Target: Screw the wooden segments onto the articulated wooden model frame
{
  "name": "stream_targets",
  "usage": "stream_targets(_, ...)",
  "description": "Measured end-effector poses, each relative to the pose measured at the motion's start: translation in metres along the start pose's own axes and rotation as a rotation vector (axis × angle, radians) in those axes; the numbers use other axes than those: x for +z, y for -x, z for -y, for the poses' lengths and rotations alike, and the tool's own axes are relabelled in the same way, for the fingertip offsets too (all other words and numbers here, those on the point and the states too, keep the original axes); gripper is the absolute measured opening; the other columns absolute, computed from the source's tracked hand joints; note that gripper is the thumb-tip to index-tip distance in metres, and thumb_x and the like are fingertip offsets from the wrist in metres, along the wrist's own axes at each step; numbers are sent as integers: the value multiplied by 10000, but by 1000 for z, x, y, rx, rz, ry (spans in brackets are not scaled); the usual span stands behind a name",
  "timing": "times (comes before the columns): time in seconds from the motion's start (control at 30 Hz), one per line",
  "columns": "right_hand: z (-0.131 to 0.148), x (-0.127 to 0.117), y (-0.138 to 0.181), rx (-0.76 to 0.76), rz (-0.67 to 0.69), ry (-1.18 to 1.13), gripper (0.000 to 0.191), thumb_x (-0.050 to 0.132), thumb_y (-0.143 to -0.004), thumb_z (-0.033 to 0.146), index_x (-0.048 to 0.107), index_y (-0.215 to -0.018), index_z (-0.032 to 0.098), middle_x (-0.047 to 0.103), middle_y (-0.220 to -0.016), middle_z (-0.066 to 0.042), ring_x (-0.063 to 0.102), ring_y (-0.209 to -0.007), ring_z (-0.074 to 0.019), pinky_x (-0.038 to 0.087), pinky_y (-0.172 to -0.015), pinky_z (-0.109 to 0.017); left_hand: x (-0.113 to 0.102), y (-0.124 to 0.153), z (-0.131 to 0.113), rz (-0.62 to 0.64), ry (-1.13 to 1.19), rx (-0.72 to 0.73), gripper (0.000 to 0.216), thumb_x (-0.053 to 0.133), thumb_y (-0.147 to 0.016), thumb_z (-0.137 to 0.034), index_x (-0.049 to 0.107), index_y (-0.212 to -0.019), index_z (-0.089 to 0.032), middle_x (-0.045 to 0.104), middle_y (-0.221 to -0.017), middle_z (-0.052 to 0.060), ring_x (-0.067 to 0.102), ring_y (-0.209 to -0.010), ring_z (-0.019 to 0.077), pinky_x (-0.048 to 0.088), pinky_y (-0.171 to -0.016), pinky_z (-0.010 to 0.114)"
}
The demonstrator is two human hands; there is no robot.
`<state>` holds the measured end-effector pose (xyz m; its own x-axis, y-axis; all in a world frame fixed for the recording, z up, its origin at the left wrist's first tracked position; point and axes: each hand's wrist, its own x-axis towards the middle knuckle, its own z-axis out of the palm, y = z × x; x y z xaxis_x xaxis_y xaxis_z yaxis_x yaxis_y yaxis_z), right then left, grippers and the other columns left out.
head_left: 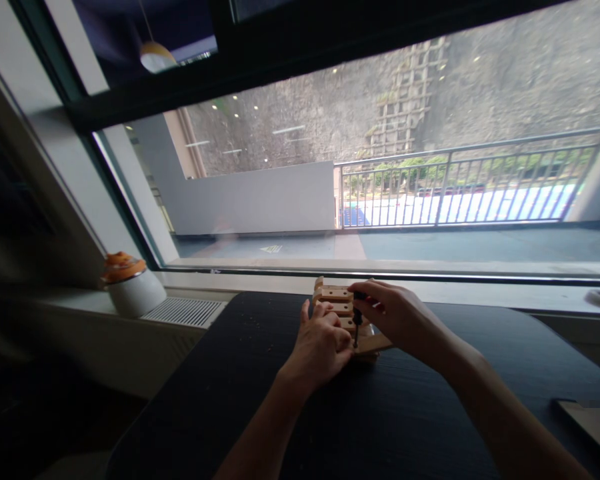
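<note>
A small light-wood piece with several slats and dark holes [338, 307] stands on the dark table, its lower part partly covered by my hands. My left hand [323, 340] rests on its left and near side, fingers bent over the wood and holding it. In my right hand [393, 310] is a screwdriver [358, 317] with a dark handle, gripped from above by closed fingers. The shaft points down, and its tip meets the near wooden strip [373, 344] right beside my left fingertips. Whether a screw sits under the tip is too small to tell.
Small crumbs [254, 327] lie on the dark table [205, 400] left of my hands. A white pot-like object with an orange top [133, 287] stands on the sill by a vent grille [185, 312]. A flat dark-edged object [587, 427] lies at the right. The window is just beyond the table.
</note>
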<state>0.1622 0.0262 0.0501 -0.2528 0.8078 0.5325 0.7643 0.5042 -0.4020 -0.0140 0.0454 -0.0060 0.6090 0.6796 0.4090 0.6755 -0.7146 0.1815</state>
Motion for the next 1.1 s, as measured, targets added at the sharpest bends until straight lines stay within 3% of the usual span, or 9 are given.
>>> stream_targets(0.4, 0, 2, -1, 29, -34, 42, 249, 512, -865, 315, 671, -1032, 222, 717, -872, -39, 645, -688, -169, 439, -606, -250, 2, -1, 0, -24, -8, 10, 100, 633, -800, -294, 712, -744, -274, 642, -889, 25, 428, -1200, 293, 111, -1092, 607)
stream_targets(0.63, -1, -3, 2, 28, 87, -59, 367, 453, -870, 253, 622, -1195, 231, 718, -863, -41, 655, -724, -177, 444, -616, -249, 4, 0, 1, -29, -6, 5, 82, 650, -786, -288, 705, -731, -263, 644, -885, 24, 425, -1203, 299, 114, -1089, 600)
stream_targets(0.9, -1, -12, 3, 157, 91, 15, 208, 536, -806, 288, 630, -974, 211, 681, -757, -13, 593, -638, -157, 403, -570, -244, 4, -1, -1, -38, -2, 0, 106, 651, -773, -281, 701, -686, -245, 683, -823, 16, 462, -1134, 275, 122, -1093, 566)
stream_targets(0.97, -2, -18, 1, 150, 145, 104, 155, 537, -800, 309, 633, -871, 212, 663, -709, -7, 568, -607, -153, 372, -546, -245, 5, -1, -3, -49, 1, -17, 125, 653, -763, -286, 699, -658, -237, 684, -773, 8, 495, -1048, 253, 131, -1097, 543)
stream_targets(1.1, 14, -32, -13, 120, 381, 364, 160, 543, -767, 289, 684, -732, 223, 661, -653, -20, 559, -572, -162, 313, -519, -260, 9, -2, -5, -80, -11, -47, 137, 653, -745, -279, 698, -628, -223, 670, -708, 15, 508, -958, 236, 178, -1084, 506)
